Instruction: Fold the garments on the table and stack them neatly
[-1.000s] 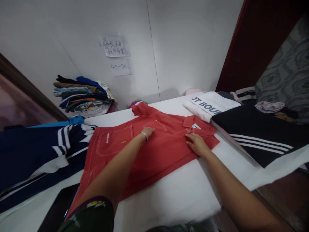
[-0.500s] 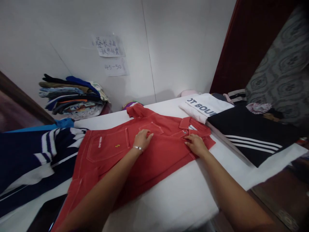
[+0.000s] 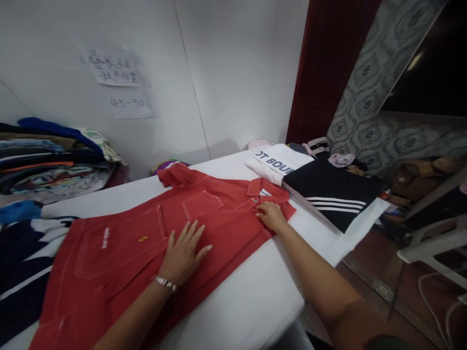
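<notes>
A red shirt with white stitching, chest pockets and a collar lies spread across the white table, its collar toward the right. My left hand, with a silver bracelet at the wrist, rests flat on the middle of the shirt, fingers outstretched. Just below the collar, my right hand has its fingers bent and closed on the shirt's front edge near a button. The far sleeve points up and away from me; the lower hem runs out toward the bottom left.
Right of the shirt lie a folded white garment with dark lettering and a black garment with white stripes. A navy and white garment lies at left, near a stack of folded clothes. A white plastic stool stands at right.
My left hand has moved down the shirt toward me and now lies flatter with fingers spread. My right hand stays by the collar. The view has turned to the right.
</notes>
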`<state>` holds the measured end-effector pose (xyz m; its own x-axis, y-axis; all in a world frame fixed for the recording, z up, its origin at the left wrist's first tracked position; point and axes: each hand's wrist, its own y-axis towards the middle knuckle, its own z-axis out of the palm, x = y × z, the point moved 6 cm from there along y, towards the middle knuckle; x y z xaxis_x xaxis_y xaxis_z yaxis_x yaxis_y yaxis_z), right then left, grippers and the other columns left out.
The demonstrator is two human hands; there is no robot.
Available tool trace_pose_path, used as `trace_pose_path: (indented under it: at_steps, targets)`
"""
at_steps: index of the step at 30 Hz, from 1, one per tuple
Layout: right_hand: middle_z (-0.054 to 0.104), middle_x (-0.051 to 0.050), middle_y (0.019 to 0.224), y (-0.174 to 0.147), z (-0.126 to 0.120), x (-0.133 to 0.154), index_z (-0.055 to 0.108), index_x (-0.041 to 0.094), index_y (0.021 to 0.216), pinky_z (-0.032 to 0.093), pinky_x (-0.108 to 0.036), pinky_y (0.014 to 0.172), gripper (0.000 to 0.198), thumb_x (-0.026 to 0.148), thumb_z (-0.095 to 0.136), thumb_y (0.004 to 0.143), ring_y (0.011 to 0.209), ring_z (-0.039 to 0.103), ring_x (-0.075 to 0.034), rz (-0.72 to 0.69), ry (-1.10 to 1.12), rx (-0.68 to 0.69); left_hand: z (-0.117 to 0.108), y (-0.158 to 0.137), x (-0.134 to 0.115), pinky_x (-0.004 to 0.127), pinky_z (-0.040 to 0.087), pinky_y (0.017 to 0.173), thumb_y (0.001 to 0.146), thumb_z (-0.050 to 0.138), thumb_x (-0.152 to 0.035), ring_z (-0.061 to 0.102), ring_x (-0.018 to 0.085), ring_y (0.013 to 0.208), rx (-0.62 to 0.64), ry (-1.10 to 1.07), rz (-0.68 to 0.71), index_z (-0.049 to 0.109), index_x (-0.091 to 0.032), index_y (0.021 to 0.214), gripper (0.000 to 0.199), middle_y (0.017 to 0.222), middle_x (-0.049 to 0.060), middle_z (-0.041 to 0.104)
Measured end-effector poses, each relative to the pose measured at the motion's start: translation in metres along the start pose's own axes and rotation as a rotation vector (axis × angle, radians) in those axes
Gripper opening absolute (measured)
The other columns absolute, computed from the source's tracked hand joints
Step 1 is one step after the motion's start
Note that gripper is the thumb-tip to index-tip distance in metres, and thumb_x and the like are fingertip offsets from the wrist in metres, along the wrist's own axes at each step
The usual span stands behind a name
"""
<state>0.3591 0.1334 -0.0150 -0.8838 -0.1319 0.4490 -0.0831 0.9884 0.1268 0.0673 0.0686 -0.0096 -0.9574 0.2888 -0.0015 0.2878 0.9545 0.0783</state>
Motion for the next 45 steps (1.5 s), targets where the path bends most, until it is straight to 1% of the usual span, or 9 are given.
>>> trace_pose_path:
  at_steps: [8,12,15,18,22,27,35,40,45]
  targets:
    - [0.065,-0.004,0.102,-0.001,-0.005,-0.006,0.067,0.024,0.107,0.037,-0.037,0.093,0.025,0.029,0.061,0.084,0.099,0.057,-0.021,-0.046,0.131,-0.043,0.015,-0.025,0.007,0.052,0.021,0.113,0.083,0.040,-0.057,0.028,0.028,0.140,0.018,0.001,0.012,0.037,-0.024,0.143,0.069,0.150,0.006,0.034]
    - [0.058,-0.008,0.127,-0.016,-0.015,0.025,0.060,0.026,0.122,0.023,-0.045,0.108,0.034,0.036,0.049,0.092,0.123,0.045,-0.024,-0.175,0.081,-0.139,0.013,-0.022,0.005,0.053,0.023,0.112,0.083,0.039,-0.056,0.030,0.028,0.139,-0.007,0.000,0.015,0.039,-0.024,0.143,0.067,0.149,0.007,0.036]
    - [0.035,-0.008,0.150,-0.027,0.004,0.055,0.044,0.025,0.139,0.007,-0.051,0.113,0.057,0.056,0.040,0.092,0.140,0.022,-0.027,-0.319,0.006,0.027,0.013,-0.021,0.004,0.051,0.021,0.112,0.084,0.038,-0.054,0.029,0.027,0.139,-0.002,0.024,0.006,0.037,-0.022,0.144,0.068,0.150,0.006,0.034]
    - [0.016,-0.009,0.157,-0.029,0.027,0.061,0.033,0.023,0.146,0.003,-0.052,0.113,0.072,0.066,0.034,0.089,0.144,0.009,-0.028,-0.299,-0.046,0.237,0.015,-0.021,0.003,0.050,0.020,0.113,0.084,0.038,-0.054,0.028,0.026,0.140,0.001,0.044,0.004,0.035,-0.022,0.144,0.068,0.150,0.005,0.033]
    - [0.012,-0.008,0.157,-0.025,0.023,0.050,0.028,0.024,0.148,0.003,-0.049,0.114,0.073,0.069,0.025,0.090,0.145,0.005,-0.024,-0.261,-0.033,0.287,0.016,-0.021,0.003,0.051,0.019,0.113,0.085,0.035,-0.056,0.026,0.026,0.141,0.015,0.032,-0.006,0.033,-0.022,0.145,0.069,0.151,0.005,0.031]
    - [0.012,-0.008,0.157,-0.018,-0.009,-0.002,0.025,0.023,0.149,0.002,-0.051,0.113,0.072,0.067,0.026,0.090,0.145,0.005,-0.025,-0.006,-0.192,0.120,0.015,-0.020,0.001,0.051,0.017,0.113,0.086,0.033,-0.057,0.025,0.026,0.141,0.029,0.015,-0.015,0.032,-0.021,0.146,0.070,0.152,0.007,0.031]
    - [0.020,-0.009,0.156,-0.014,0.002,-0.041,0.028,0.024,0.147,0.014,-0.058,0.110,0.065,0.060,0.024,0.093,0.144,0.012,-0.027,0.081,-0.253,0.175,-0.001,-0.031,0.001,0.049,0.015,0.115,0.086,0.038,-0.058,0.020,0.025,0.143,0.080,-0.180,-0.070,0.031,-0.019,0.145,0.071,0.154,0.010,0.028]
    - [0.018,-0.010,0.156,-0.017,0.001,0.016,0.030,0.024,0.146,0.013,-0.059,0.110,0.061,0.054,0.028,0.094,0.144,0.010,-0.028,-0.132,-0.264,-0.021,-0.014,-0.084,0.014,0.057,0.006,0.114,0.086,0.040,-0.059,0.018,0.028,0.143,-0.007,-0.152,-0.149,0.036,-0.024,0.143,0.067,0.153,0.009,0.030]
    - [0.017,-0.008,0.157,-0.025,0.029,0.086,0.031,0.025,0.146,0.012,-0.057,0.112,0.061,0.056,0.028,0.093,0.144,0.008,-0.027,-0.398,-0.237,0.081,-0.009,-0.125,0.031,0.058,0.008,0.113,0.085,0.033,-0.066,0.019,0.030,0.142,0.009,-0.088,-0.348,0.038,-0.022,0.142,0.073,0.153,0.012,0.029]
